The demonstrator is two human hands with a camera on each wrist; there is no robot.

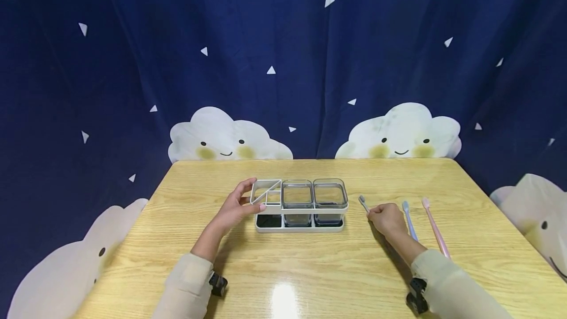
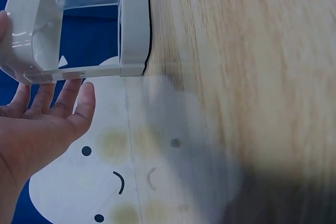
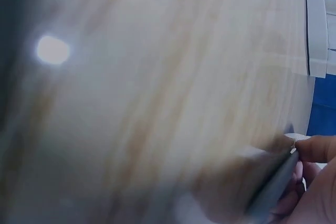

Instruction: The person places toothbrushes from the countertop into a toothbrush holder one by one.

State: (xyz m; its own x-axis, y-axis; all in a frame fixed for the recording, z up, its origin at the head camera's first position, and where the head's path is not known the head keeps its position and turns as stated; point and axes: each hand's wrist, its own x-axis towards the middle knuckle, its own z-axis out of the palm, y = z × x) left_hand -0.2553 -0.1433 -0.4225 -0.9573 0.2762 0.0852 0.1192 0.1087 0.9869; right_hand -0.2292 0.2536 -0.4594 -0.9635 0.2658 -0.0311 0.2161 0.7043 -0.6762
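Head view: left hand (image 1: 232, 210) grips the empty holder (image 1: 299, 206) at centre frame; right hand (image 1: 387, 218) pinches a grey toothbrush (image 1: 363, 203) on the table; blue (image 1: 408, 218) and pink (image 1: 435, 225) brushes wait lower right.

Table (image 1: 310, 270) (wooden): rack (image 1: 301, 224), toothbrushes (image 1: 436, 233).

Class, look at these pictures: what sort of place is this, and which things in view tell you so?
Probably a staged tabletop recording setup, not a real bathroom: a light wooden table stands before a dark blue curtain printed with smiling clouds, bearing only a white toothbrush rack with clear cups and loose toothbrushes.
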